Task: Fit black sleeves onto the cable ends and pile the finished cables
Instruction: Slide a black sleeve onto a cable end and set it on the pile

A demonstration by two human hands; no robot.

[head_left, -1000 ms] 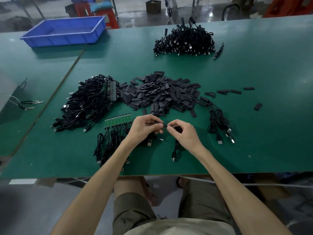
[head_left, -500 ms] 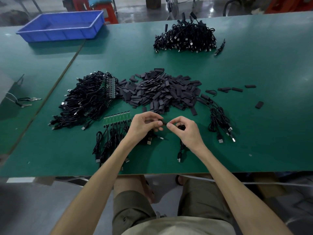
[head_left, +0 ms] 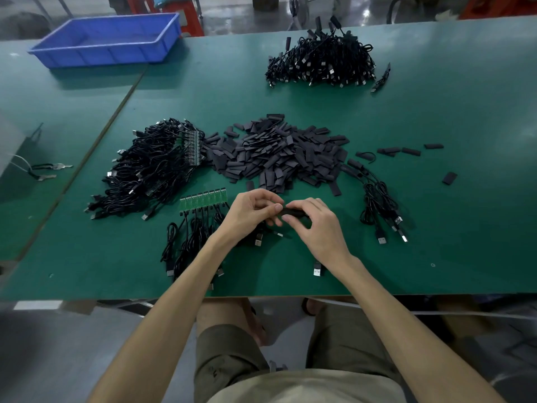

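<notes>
Pinching one black sleeve between thumb and fingertips of the right hand, the left hand curled and nipping its other end, presumably to feed a cable end inside; hidden under the fingers, so cannot tell how far in. Held level and low over the table, likely for aim.

Just beyond both hands, the heap of loose sleeves, close for the next pick. Beside the left hand, a green strip of small boards with cables attached; past it, the unsleeved cable tangle. Right of the right hand, a small batch of seemingly sleeved cables. Far beyond, the big finished pile, probably kept clear of the work.
</notes>
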